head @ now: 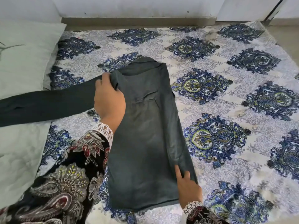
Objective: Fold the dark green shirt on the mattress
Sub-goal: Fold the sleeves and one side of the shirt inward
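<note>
Shirt: one dark green shirt, lying lengthwise mid-mattress, body folded narrow, one sleeve stretched toward the left edge.
Mattress: one, covered in a blue-and-white patterned sheet.
Left hand: closed, gripping the shirt at the shoulder.
Right hand: fingers pinching the shirt's near right corner.
Pillows: two pale green, one at the far left corner, one nearer.
</note>
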